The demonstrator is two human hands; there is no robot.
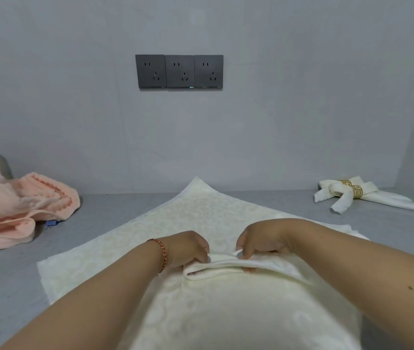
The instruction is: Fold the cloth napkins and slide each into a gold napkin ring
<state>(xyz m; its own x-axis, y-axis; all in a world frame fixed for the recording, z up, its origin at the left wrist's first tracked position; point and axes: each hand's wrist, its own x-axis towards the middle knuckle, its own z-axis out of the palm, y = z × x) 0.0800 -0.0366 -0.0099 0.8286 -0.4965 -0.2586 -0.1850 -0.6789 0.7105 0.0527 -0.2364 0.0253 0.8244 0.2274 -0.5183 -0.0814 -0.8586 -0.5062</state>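
On the grey worktop [9, 281] before us lies a large cream cloth napkin with a faint woven pattern [196, 213], spread like a diamond with its far corner pointing at the wall. Our left hand [188, 248] and right hand [259, 242] meet over its middle, close together. Both pinch a rolled fold of the napkin's near part: the left fingers [202, 250] curl round the fold's left end, and the right fingers [245, 251] curl over its top edge. The near part of the cloth bulges up toward us between our forearms. A thin red braided bracelet [161, 251] circles our left wrist.

Far off at the right, near the wall, we see two finished white napkins [377, 198] lying crossed, each rolled and passed through a gold napkin ring with a key pattern [357, 192]. At the left edge a crumpled peach-pink textured towel [11, 205] lies heaped, with a small blue clip [50, 224] just beside it. On the pale grey wall [302, 97] sits a row of three dark grey power sockets [179, 71].
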